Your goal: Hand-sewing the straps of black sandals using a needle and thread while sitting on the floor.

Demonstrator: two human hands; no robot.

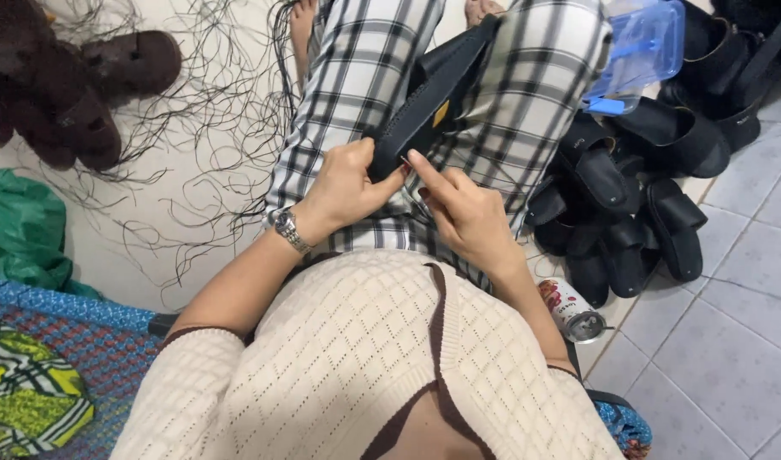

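I see the tiled floor (pixel 731 341) open at four o'clock, while a pile of black sandals (pixel 629 204) crowds three o'clock and loose black threads (pixel 211 111) spread at ten. On the checked lap (pixel 365 77) lies a black sandal sole (pixel 429 102). My left hand (pixel 343 187) has its grip closed on the sole's near edge. My right hand (pixel 463 213) pinches at that edge, touching it.
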